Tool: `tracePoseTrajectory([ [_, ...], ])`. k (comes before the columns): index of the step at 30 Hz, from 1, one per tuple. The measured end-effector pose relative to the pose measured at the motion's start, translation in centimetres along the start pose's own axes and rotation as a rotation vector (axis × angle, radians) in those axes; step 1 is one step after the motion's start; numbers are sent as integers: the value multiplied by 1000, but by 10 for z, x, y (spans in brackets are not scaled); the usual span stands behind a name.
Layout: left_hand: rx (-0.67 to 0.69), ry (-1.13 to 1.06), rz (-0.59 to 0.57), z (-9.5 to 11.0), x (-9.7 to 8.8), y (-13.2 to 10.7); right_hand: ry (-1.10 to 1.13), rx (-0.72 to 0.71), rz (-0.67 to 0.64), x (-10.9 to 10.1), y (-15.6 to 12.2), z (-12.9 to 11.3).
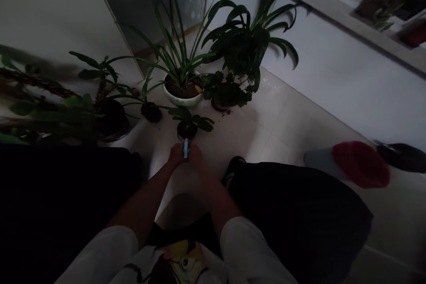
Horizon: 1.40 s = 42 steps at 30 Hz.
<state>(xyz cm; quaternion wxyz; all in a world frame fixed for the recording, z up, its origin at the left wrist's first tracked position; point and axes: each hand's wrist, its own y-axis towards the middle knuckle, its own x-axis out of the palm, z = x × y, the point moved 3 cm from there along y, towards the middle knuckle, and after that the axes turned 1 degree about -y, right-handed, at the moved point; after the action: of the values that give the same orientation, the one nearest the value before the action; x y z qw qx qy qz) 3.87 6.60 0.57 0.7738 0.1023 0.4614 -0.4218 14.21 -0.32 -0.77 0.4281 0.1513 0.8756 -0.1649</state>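
A dim corner of pale tiled floor [286, 128], shut in by a white wall [349, 75] on the right and a glass panel [149, 4] at the back. The landmark is the small pot [187, 129], dark, holding a low plant with a few broad leaves.

Just on the near side of the small pot the left hand [175, 155] and the right hand [197, 156] meet, both curled shut around a blue tool [186, 147]. The tool stands upright between them, its tip close to the pot's near rim. The dim light hides which fingers do the gripping.

Behind the small pot stands a white pot [182, 99], with brown soil and long strap leaves. Behind and to the right of the small pot is a reddish pot [220, 106] of dense dark foliage, with crumbs of soil on the tiles beside it. Just left of the small pot sits a dark pot [151, 112]. Further left is a large pot [113, 120] with a thorny-looking stem.

The pots crowd the small pot at the back and left. To its right the tiles lie bare up to the wall. Well to its right, near that wall, a red-capped bottle [361, 164] lies on its side. The person's dark-clad knees close in the near side of the small pot, to left and right of the hands.
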Motion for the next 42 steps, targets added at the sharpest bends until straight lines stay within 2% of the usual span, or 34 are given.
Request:
tracePoseTrajectory([
  [4, -52, 27, -7, 2, 0, -6, -33, 34, -44, 3, -7, -1],
  [13, -135, 68, 22, -2, -3, -13, 5, -89, -127, 1, 10, -19],
  [18, -174, 101, -4, -7, -4, -16, -8, -67, -130, 3, 2, -20],
  [22, -192, 103, 8, -11, 2, -18, 8, -123, -136, 4, 0, -24],
  [29, -141, 68, 44, -15, 9, -11, -17, -156, -110, 1, 8, -25],
  [36, -175, 54, 62, -25, 18, -22, -39, -126, -144, 8, 2, -23],
  [42, -66, 19, 106, -12, 21, -11, 24, -50, -59, 1, -5, -14],
])
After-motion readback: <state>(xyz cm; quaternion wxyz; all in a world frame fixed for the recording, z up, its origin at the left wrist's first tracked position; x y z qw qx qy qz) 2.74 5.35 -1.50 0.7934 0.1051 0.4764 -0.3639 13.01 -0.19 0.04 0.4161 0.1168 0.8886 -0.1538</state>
